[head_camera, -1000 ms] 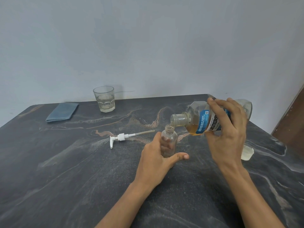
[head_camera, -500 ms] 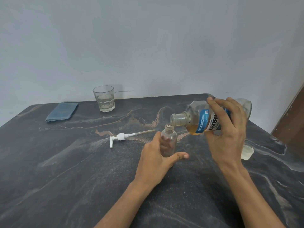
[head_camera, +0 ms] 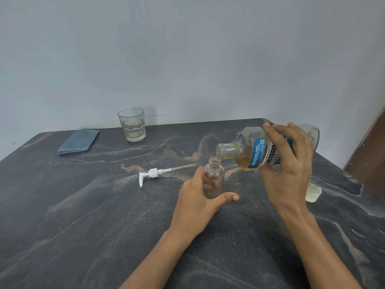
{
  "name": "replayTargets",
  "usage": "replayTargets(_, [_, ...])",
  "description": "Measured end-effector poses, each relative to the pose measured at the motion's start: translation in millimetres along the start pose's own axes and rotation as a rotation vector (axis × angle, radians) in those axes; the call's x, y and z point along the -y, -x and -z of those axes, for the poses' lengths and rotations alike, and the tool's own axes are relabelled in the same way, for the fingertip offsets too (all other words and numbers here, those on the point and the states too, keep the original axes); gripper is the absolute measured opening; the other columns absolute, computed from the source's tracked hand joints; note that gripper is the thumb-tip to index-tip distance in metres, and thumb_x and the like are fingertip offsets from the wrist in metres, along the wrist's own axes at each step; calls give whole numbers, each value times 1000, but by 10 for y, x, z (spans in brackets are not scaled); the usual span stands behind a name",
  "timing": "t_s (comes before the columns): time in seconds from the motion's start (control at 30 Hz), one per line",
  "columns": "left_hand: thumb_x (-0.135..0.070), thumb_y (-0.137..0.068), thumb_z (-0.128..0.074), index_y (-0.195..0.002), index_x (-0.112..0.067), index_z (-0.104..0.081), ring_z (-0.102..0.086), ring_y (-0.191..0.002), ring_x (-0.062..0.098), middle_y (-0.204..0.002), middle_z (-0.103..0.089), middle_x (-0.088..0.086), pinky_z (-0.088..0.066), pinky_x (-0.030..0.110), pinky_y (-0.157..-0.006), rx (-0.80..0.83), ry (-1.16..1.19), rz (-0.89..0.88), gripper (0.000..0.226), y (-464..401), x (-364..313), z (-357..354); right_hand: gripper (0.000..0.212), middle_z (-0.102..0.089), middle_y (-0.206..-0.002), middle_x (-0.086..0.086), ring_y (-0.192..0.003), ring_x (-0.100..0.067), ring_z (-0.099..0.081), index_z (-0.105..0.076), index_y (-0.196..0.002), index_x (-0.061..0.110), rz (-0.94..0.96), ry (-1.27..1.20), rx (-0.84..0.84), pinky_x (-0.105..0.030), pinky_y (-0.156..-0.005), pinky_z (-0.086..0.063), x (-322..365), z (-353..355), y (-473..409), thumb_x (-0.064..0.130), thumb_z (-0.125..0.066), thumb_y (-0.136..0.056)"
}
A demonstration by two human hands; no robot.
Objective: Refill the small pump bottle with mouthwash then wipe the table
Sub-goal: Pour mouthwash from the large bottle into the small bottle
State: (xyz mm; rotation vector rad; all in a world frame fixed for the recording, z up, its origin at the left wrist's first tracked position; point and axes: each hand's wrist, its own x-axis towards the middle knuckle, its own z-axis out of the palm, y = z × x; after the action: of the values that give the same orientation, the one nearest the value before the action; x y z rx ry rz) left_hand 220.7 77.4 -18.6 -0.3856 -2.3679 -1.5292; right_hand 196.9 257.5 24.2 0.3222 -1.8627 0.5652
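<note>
I see a dark marbled table (head_camera: 87, 222) against a pale grey wall (head_camera: 187, 55). Near the far edge lie a folded blue cloth (head_camera: 78, 141) and a glass (head_camera: 131, 124); the white pump head (head_camera: 155, 173) lies flat mid-table, and a pale cap (head_camera: 313, 192) sits at right. My left hand (head_camera: 200, 200) wraps its fingers round the small pump bottle (head_camera: 214, 176), upright on the table, thumb stretched out. My right hand (head_camera: 288, 163) grips the mouthwash bottle (head_camera: 249, 152), tipped sideways, its open mouth just above the small bottle's neck.
</note>
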Motion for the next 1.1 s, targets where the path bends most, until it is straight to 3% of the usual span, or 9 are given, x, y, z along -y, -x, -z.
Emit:
replayTargets(0.17, [-74,-52,-70,-99,-30,-53,-65,-85,5,-90,-67,-13,-57,31,-78,2,0,11,67,1,-6,3,86,-46,-124,0,-125,-25,-38,-47,-130,23,1,-6,2,-13,-106,-21,-1,-5,-3,-16,-77,-60])
replayTargets(0.53, [-73,-53,-69,-99,-30,-52,-65,-82,4,-88,-67,-12,-56,25,-75,4,0,3,65,2,-12,2,85,-45,-124,0,-124,-25,-39,-48,-130,21,9,6,2,-31,-101,-31,0,-11,8,-13,-80,-59])
replayTargets(1.1, [-74,-51,-69,-98,-32,-52,-66,-82,5,-88,-68,-11,-57,27,-75,5,9,16,65,2,-13,4,86,-45,-123,0,-123,-26,-39,-48,-130,22,24,-9,-1,-33,-99,-34,-7,-9,7,-15,-79,-59])
